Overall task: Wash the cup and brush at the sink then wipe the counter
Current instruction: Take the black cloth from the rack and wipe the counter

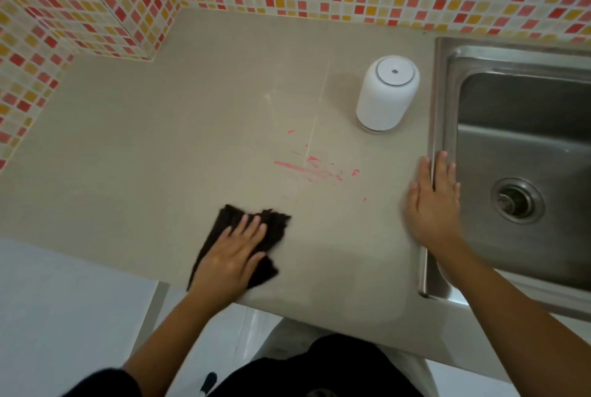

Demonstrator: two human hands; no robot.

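Pressing dark, perhaps fuzzy cloth [275,224] to the smooth counter [160,140], left hand [232,256] flat.

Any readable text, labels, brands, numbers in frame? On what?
None readable. The white cylindrical plastic container has a plain lid and side, no label. The stainless steel sink, dark brown cloth and beige counter carry no print. The pink smears are stains, not writing.

left hand [232,257] flat, fingers straight, pressing dark brown cloth [271,224] onto beige stone counter [160,140] | right hand [433,201] flat across rim of stainless steel sink [447,83] | pink smears [303,169] between hands | white cylindrical cup [387,94] upside down near sink
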